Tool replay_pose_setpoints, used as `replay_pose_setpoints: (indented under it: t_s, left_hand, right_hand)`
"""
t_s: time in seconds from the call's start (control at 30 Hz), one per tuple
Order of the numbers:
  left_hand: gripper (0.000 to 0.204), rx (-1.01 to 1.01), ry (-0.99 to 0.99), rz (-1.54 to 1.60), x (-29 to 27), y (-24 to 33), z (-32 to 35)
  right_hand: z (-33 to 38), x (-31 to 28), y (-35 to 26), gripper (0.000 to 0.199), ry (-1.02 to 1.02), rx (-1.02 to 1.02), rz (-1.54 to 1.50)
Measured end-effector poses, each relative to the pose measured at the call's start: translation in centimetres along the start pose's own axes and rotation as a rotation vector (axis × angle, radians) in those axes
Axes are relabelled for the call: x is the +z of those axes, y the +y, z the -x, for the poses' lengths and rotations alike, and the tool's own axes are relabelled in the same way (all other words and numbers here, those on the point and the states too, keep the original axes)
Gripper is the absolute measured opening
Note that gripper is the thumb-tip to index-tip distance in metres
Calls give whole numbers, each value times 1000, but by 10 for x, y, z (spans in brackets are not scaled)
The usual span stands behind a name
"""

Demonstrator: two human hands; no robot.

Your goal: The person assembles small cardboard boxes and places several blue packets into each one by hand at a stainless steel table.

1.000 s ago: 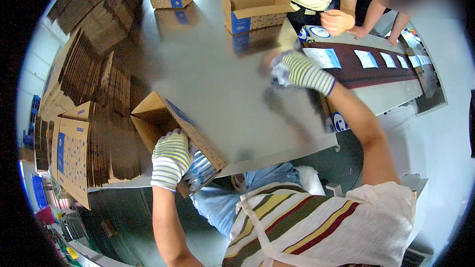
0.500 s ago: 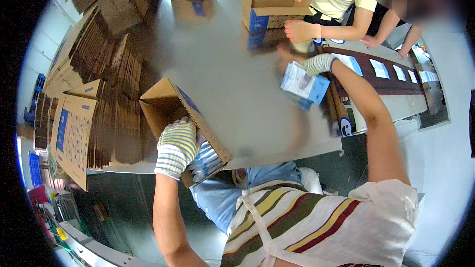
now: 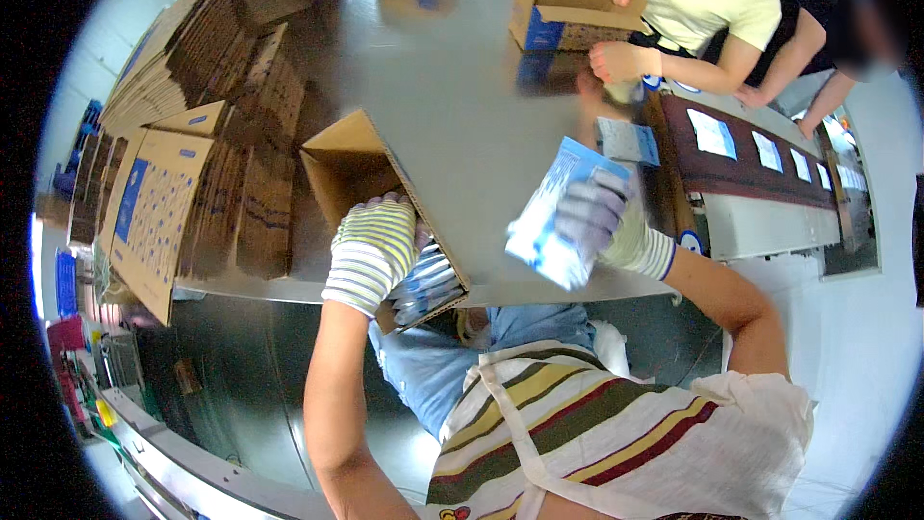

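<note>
**Packet brought back toward the tilted carton**

The right hand [image 3: 602,221], in a striped glove, had come back from the belt at upper right, its fingers clamped on a blue-and-white packet [image 3: 558,212] now at centre frame, blurred with motion. The left hand [image 3: 375,250] stayed on the open cardboard carton [image 3: 351,169], tipped at the near edge of the grey counter [image 3: 452,106], fingers curled over its rim. Packets already lay inside, so another seemed about to join them. Flat cartons [image 3: 154,202] were stacked at left.
</note>
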State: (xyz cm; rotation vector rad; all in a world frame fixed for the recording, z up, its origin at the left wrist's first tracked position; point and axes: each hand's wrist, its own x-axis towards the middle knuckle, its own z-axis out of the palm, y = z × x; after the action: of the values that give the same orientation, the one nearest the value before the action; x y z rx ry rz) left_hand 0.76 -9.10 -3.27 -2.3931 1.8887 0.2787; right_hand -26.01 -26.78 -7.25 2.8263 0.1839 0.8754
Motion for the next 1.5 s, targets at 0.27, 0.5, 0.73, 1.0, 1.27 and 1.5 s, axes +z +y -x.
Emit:
replay_pose_setpoints:
  t_s: [0.27,0.5,0.73,1.0,1.27,1.5]
  left_hand:
    - [40,-14,-93,22,1,7,-17]
    - [39,-87,-82,129,1,7,-11]
    - [35,22,86,151,8,3,-4]
    - [32,17,-149,122,-3,1,0]
    - [29,338,-4,226,-16,25,1]
    - [29,174,684,25,-70,-1,37]
  right_hand:
    - [-105,7,-3,28,263,30,-267]
    - [-218,75,3,35,265,-20,-705]
    - [-225,105,-3,84,-474,324,-393]
    - [-174,-4,-43,57,79,197,-707]
    - [-127,24,-110,36,-319,-239,-692]
    - [-160,200,89,41,-607,29,465]
